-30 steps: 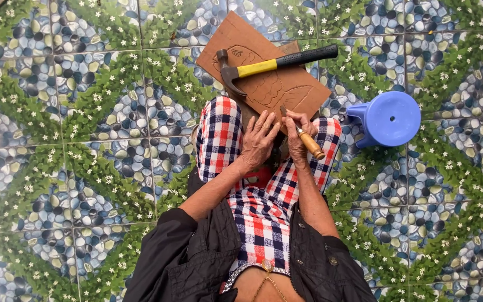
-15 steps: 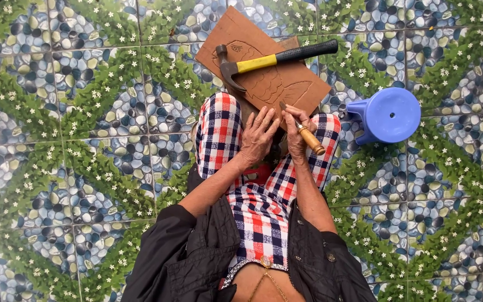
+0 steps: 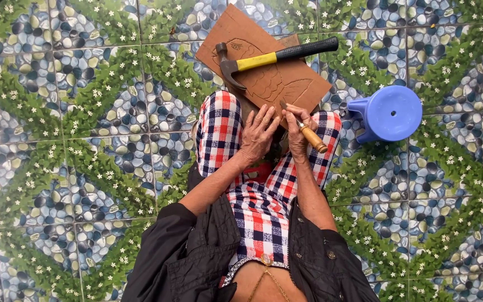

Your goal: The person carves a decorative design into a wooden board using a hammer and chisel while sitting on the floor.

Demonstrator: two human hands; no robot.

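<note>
A brown wooden board (image 3: 264, 61) with a carved fish outline lies on the tiled floor beyond my knees. A claw hammer (image 3: 275, 56) with a yellow and black handle rests across it. My right hand (image 3: 298, 131) grips a wood-handled chisel (image 3: 308, 133), its blade tip on the board's near edge. My left hand (image 3: 258, 133) lies beside it with fingers spread, touching the board's near edge between my knees. I sit in red, white and blue checked trousers (image 3: 252, 184) and a black jacket.
A blue plastic stool (image 3: 389, 113) stands to the right of the board and my right knee. The floor (image 3: 85, 140) is tiled with a pebble and green leaf pattern all around.
Both hands stay at the board's near edge; the chisel has shifted only slightly. The hammer and stool have not moved.
</note>
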